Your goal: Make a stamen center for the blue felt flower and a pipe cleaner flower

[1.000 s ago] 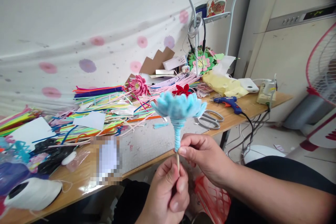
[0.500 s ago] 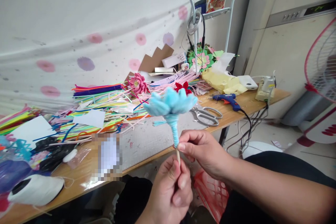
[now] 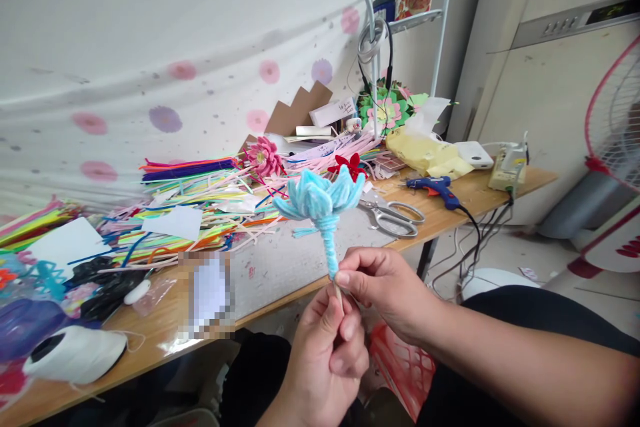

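We see a fuzzy light-blue pipe-cleaner flower [image 3: 320, 195] held upright over the near edge of the wooden table [image 3: 465, 203]; its petals are soft looped chenille, its neck wound tight in the same blue down to a thin pale wooden stick [image 3: 339, 295]; left hand [image 3: 323, 360] curled shut around the stick's lower part, thumb pressed along it; right hand [image 3: 387, 290] pinches closed with thumb and forefinger at the base of the blue wrapping, just above the left; both hands touch each other; behind the flower lies a grey speckled mat [image 3: 295, 260]; metal scissors [image 3: 395, 217] with looped handles lie just right of the flower; a blue glue gun [image 3: 435, 188] with a black cord sits farther right; a loose heap of straight multicoloured pipe cleaners [image 3: 200, 203] covers the table's middle; a spiky pink flower [image 3: 264, 157] rests on it; a white thread spool [image 3: 75, 353] sits near left; a red mesh basket [image 3: 403, 367] shows under the hands.
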A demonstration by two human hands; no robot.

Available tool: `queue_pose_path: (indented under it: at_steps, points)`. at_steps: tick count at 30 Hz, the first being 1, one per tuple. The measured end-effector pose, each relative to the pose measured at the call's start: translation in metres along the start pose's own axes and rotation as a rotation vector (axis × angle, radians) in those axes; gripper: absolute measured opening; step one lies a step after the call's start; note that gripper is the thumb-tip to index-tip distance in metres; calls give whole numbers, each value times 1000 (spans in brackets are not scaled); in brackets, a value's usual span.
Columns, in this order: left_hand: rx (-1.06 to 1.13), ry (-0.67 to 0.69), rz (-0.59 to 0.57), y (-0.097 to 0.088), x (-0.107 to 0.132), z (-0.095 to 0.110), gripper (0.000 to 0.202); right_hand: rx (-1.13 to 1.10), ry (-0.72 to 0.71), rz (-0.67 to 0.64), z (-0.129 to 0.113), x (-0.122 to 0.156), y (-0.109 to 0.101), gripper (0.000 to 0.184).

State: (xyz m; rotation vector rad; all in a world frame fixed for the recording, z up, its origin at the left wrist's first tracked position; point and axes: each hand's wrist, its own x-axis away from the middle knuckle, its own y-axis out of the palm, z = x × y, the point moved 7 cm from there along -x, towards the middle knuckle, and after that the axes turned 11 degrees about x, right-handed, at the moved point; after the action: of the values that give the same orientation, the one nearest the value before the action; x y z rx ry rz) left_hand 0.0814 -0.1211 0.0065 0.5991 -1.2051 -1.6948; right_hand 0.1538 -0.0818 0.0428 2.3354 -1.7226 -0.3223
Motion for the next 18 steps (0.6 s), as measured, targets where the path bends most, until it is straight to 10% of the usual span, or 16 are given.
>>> queue_pose_path:
  at_steps: [5,12,18]
  points:
    - [35,-179,-228,7,5,-11,24,-103,30,-160,4,6,11,21]
    - [-197,169,77,-10,-2,11,21,-21,24,52,4,3,-2,25]
    - [17,-128,-258,8,1,-7,27,-55,-1,-123,1,6,10,21]
